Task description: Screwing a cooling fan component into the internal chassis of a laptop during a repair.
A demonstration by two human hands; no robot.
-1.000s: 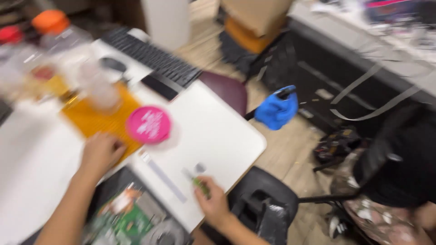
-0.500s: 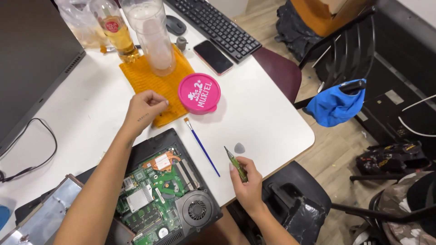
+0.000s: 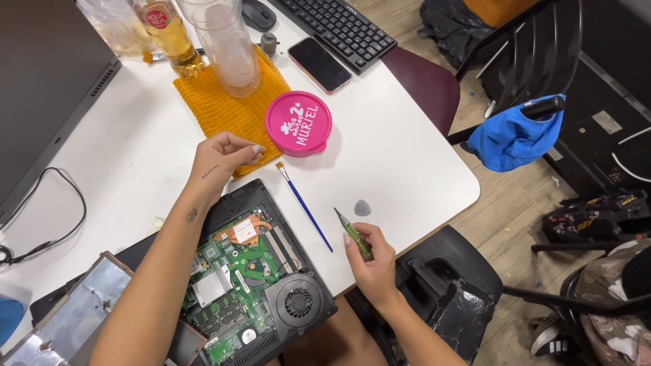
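My right hand (image 3: 371, 261) grips a green screwdriver (image 3: 352, 233) near the table's front edge, tip pointing up and left. My left hand (image 3: 222, 156) rests with fingers curled over the corner of an orange cloth (image 3: 224, 108), just beside a round pink lid (image 3: 298, 123). An opened laptop (image 3: 261, 278) with its green circuit board and black fan exposed lies between my arms. A blue-handled paintbrush (image 3: 304, 207) lies on the white table (image 3: 407, 156) between the laptop and the screwdriver. A small grey pick (image 3: 363, 207) lies close to the screwdriver tip.
A clear tumbler (image 3: 227, 44) and a bottle of amber liquid (image 3: 166, 34) stand on the cloth. Beyond are a phone (image 3: 319, 64), a black keyboard (image 3: 339, 27), a mouse (image 3: 258, 12). A dark monitor (image 3: 41, 88) sits left. A metal cover plate (image 3: 68, 318) lies bottom left. Blue cloth (image 3: 512, 135) hangs on a chair.
The camera has swung down and steadied over the table, bringing the opened laptop into view. Both hands keep nearly the same places; the right one still holds the screwdriver.
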